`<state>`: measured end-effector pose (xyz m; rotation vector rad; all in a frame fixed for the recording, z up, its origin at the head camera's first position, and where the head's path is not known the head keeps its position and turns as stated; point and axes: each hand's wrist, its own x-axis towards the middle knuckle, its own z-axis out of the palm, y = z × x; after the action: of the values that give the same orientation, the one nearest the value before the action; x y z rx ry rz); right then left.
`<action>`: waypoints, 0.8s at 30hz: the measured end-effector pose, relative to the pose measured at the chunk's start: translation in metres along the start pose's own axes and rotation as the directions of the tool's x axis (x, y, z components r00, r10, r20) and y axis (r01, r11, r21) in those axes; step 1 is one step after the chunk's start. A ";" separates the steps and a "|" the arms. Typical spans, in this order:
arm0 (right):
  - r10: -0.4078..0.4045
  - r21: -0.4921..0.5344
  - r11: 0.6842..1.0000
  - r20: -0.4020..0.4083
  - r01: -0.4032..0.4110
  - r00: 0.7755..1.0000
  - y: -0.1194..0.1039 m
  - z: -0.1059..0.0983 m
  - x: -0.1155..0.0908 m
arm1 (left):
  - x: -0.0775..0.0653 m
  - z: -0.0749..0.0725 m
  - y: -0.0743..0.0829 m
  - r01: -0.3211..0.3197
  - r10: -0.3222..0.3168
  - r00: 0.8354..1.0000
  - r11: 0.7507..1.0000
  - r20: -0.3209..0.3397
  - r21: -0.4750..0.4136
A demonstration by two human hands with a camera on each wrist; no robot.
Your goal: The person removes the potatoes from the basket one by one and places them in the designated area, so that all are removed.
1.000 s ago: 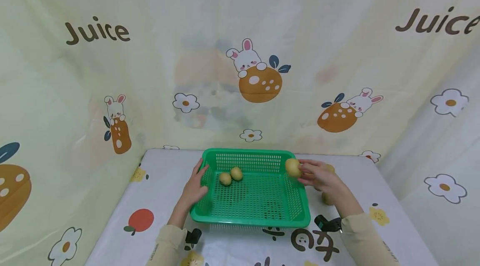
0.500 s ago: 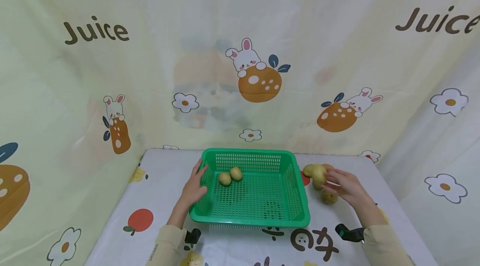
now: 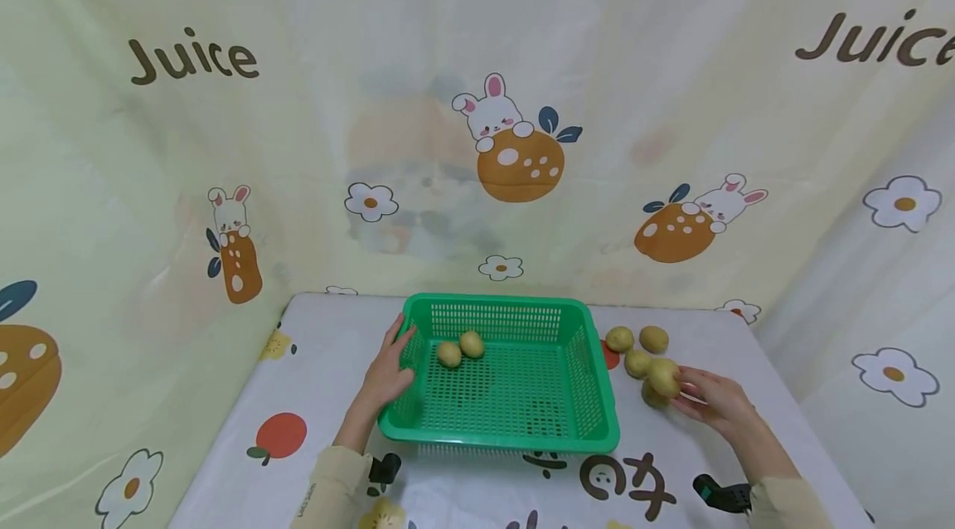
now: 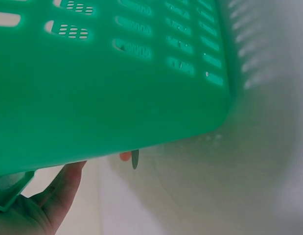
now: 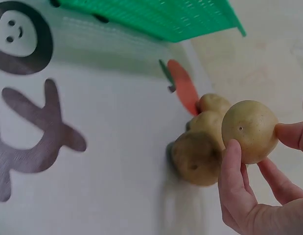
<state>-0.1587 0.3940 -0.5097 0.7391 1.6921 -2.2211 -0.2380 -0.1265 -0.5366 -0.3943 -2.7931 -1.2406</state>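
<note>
In the head view, my right hand [image 3: 712,400] pinches a round yellow potato [image 3: 664,378] between thumb and fingertips, held just above other potatoes. The right wrist view shows this held potato [image 5: 249,131] close up, in front of a darker potato [image 5: 196,157]. Two potatoes [image 3: 448,354] lie at the left inside a green plastic basket [image 3: 498,439]. My left hand [image 3: 388,376] rests along the basket's left rim, fingers spread and fairly straight. From the left wrist, the basket's wall [image 4: 112,107] hides most of that hand [image 4: 53,205].
Several loose potatoes [image 3: 619,339] lie in a cluster on the printed white tablecloth [image 3: 716,347], right of the basket. Behind the table hangs a printed curtain [image 3: 418,264]. A black wrist device [image 3: 722,496] sits by the right sleeve.
My right hand has carried the held potato from the basket's right rim rightward and toward me, over the loose potatoes. The left hand and the two potatoes in the basket have not moved.
</note>
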 end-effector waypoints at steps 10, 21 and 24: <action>0.008 0.003 1.000 -0.010 -0.008 1.000 0.015 -0.015 0.004 | 0.000 0.000 0.000 -0.006 0.006 1.000 1.000 -0.002 0.002; 0.023 0.014 1.000 -0.055 -0.022 0.998 0.025 -0.028 0.000 | -0.001 0.000 0.000 -0.001 0.001 1.000 1.000 0.003 0.008; 0.030 0.028 0.999 -0.053 -0.028 0.998 0.028 -0.030 -0.003 | 0.000 -0.001 0.001 -0.005 0.005 1.000 1.000 0.006 0.009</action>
<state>-0.1359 0.4139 -0.5369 0.8318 1.6674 -2.2281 -0.2376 -0.1268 -0.5353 -0.4046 -2.7998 -1.2272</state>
